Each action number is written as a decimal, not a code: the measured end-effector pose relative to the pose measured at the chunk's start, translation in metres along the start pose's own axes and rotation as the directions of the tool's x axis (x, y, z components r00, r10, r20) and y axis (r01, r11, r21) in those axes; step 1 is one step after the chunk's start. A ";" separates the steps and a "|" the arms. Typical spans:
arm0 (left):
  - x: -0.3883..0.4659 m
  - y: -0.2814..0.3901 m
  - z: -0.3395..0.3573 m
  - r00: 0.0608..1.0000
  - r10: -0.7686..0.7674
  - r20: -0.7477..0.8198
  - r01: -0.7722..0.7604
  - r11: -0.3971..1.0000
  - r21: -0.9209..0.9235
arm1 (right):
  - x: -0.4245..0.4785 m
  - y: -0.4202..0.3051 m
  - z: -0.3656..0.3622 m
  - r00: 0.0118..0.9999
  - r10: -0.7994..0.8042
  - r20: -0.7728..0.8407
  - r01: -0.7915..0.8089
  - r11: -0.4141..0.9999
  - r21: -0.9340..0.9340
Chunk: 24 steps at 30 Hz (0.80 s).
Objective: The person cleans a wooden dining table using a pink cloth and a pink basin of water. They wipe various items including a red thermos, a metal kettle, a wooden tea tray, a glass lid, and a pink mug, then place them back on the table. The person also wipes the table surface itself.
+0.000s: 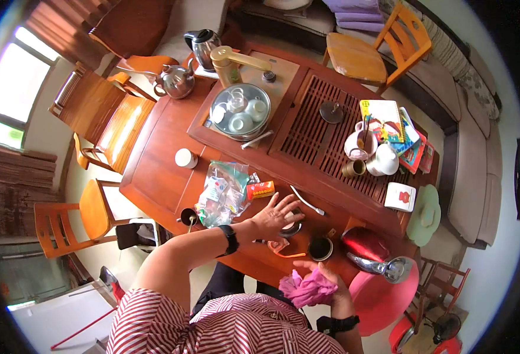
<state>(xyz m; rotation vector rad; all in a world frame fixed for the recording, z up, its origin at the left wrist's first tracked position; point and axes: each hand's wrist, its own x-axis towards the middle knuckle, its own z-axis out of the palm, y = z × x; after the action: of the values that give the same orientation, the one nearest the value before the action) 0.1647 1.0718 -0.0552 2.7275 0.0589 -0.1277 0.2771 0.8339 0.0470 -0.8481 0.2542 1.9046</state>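
My left hand [276,216] is spread, fingers apart, over a small round container [291,229] with a shiny rim. The hand partly hides it, and I cannot tell whether they touch. In my right hand [337,287] is a crumpled pink cloth [307,287], held by the table's front edge. Between the hands stands a round dark-filled container [320,248], beside a small packet [278,244] and an orange strip [288,255]. An orange-red box [260,190] and a clear plastic bag [224,194] with packets lie beyond my left forearm. A white curved strip [306,200] rests past the fingertips.
On the wooden table [162,146] are a glass-lidded pot [240,110] of cups, a steel teapot [176,82], an electric kettle [203,46], a white canister [186,158] and a dark cup [189,217]. Books [383,121] lie right, above a red shiny bag [366,244] and pink stool [386,301].
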 end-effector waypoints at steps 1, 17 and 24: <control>-0.011 -0.008 0.003 0.993 -0.028 -0.113 0.020 0.997 -0.075 | 0.007 -0.008 0.003 0.997 -0.008 0.075 0.009 1.000 -0.015; -0.016 -0.269 -0.144 0.632 -0.772 0.064 0.189 0.073 -0.979 | 0.220 -0.183 0.087 0.885 -0.456 0.093 0.461 0.835 -0.300; -0.005 -0.295 -0.133 0.766 -0.643 0.017 0.083 0.073 -0.994 | 0.259 -0.203 0.136 0.888 -0.459 -0.022 0.410 0.814 -0.412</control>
<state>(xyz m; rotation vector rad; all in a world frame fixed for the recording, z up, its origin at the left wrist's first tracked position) 0.1531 1.3949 -0.0506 1.2256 0.7524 0.3196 0.3227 1.1851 0.0143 -1.1825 -0.2568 1.4852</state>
